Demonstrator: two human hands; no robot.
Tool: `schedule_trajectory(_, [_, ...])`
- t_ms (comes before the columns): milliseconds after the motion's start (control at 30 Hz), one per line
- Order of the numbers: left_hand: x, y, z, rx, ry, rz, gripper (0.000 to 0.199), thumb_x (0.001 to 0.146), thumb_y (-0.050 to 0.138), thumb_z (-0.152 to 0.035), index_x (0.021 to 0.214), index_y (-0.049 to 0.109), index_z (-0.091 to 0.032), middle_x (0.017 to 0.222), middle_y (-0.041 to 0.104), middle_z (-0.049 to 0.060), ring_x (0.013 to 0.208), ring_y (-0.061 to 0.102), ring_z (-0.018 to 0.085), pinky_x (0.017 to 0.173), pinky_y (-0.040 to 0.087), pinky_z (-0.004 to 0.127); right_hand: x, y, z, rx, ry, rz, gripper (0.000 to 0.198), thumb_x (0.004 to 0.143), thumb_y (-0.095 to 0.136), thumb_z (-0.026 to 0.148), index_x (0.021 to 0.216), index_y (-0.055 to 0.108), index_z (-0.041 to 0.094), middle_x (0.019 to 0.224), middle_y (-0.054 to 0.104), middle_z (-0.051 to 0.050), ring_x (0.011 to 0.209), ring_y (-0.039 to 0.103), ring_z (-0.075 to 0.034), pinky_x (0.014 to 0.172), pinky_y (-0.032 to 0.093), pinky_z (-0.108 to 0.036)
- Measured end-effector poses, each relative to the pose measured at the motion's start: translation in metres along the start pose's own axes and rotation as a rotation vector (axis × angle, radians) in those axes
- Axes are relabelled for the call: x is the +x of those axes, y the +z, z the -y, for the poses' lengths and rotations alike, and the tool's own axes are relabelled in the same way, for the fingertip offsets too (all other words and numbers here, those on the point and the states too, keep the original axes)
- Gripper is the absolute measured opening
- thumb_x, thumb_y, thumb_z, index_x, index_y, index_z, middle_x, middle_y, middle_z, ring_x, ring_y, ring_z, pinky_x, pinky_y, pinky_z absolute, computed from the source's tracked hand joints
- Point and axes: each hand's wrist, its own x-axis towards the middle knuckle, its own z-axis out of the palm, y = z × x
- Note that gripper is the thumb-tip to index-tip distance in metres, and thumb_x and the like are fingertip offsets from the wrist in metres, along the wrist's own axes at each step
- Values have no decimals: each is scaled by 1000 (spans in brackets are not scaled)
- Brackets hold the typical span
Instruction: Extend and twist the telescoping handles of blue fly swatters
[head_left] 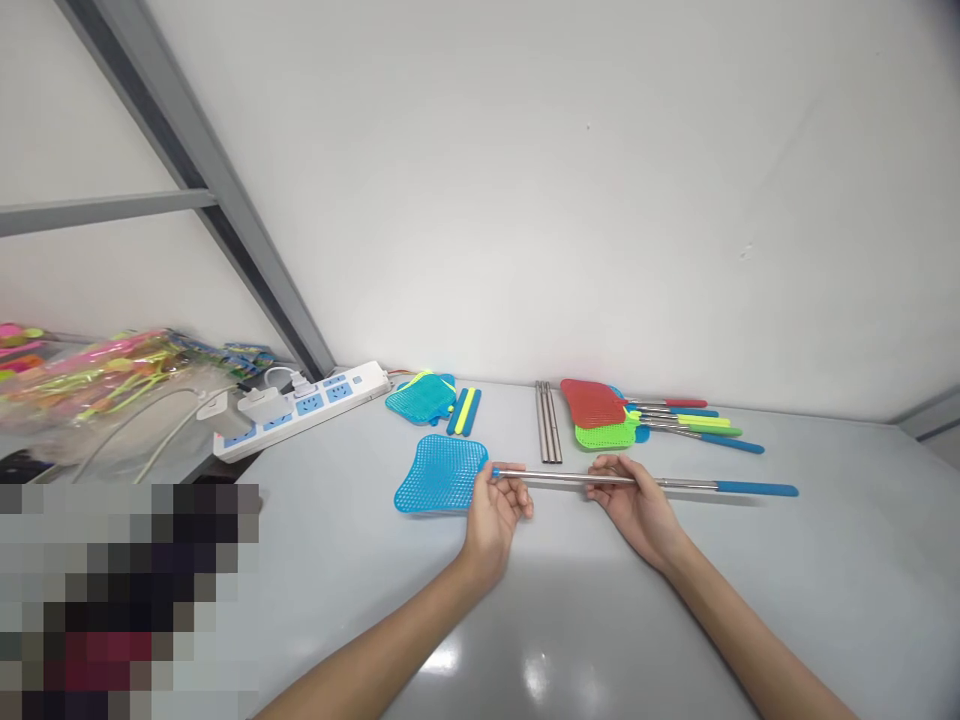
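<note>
A blue fly swatter (441, 475) with a metal telescopic rod and a blue grip lies level across both hands, just over the table. Around the neck by the mesh head, my left hand (499, 515) has its thumb and fingers closed. My right hand (634, 505) pinches the metal rod about halfway along. To the right the blue grip (757, 489) sticks out free. Behind the rod stand several bare metal rods (550, 425) side by side, and a pile of finished swatters with a red head (595, 403) on top.
Loose blue and teal swatter heads (424, 398) lie at the back beside three grips (464, 411), two blue and one yellow. A white power strip (307, 408) with plugged-in chargers sits at the left. Plastic-bagged colourful items (112, 375) lie beyond it. A wall borders the table (600, 620) behind.
</note>
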Motion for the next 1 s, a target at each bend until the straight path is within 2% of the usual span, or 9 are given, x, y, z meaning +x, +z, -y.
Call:
schedule_trajectory(133, [0, -1, -2, 2, 42, 3, 37, 76, 36, -45, 70, 54, -13, 43, 44, -2, 42, 43, 11, 46, 34, 25, -3, 0, -2, -92, -20, 41, 26, 78, 44, 35, 70, 59, 15, 69, 56, -3, 61, 52, -15, 61, 40, -31])
schedule_trajectory(300, [1, -1, -8, 188, 78, -90, 41, 77, 35, -47, 64, 54, -13, 40, 46, -1, 41, 45, 12, 49, 36, 26, -7, 5, 0, -242, 10, 111, 32, 78, 43, 36, 60, 57, 14, 58, 53, -3, 57, 49, -15, 63, 38, -31])
schedule_trajectory(367, [0, 0, -8, 239, 68, -69, 37, 76, 39, -44, 68, 55, -12, 43, 48, -1, 44, 46, 11, 51, 37, 25, -9, 6, 2, -305, 29, 174, 37, 79, 40, 37, 56, 56, 13, 56, 52, -3, 57, 49, -15, 65, 37, -31])
schedule_trajectory(433, [-1, 1, -7, 258, 51, 9, 34, 76, 42, -42, 73, 57, -11, 49, 50, 0, 48, 47, 11, 53, 38, 24, -11, 5, 6, -333, 59, 233, 43, 81, 35, 37, 53, 56, 13, 55, 51, -4, 57, 50, -16, 65, 37, -32])
schedule_trajectory(533, [-4, 2, -5, 261, 35, 95, 33, 76, 44, -41, 78, 57, -10, 54, 52, 1, 53, 49, 11, 56, 39, 25, -13, 0, 8, -303, 151, 290, 46, 82, 28, 38, 55, 55, 13, 56, 52, -5, 58, 50, -17, 66, 37, -33])
schedule_trajectory(700, [-9, 1, -2, 244, 44, 129, 36, 79, 37, -43, 78, 55, -11, 53, 50, 1, 54, 48, 11, 60, 38, 26, -15, -3, 4, -199, 362, 395, 49, 81, 21, 41, 59, 54, 12, 62, 55, -8, 60, 53, -19, 68, 36, -36])
schedule_trajectory(1000, [-12, -1, -1, 237, 46, 130, 36, 81, 34, -42, 76, 54, -13, 54, 51, 1, 54, 48, 11, 61, 37, 26, -19, 2, -1, -198, 313, 431, 50, 83, 15, 35, 61, 54, 12, 65, 56, -10, 63, 51, -19, 69, 34, -37])
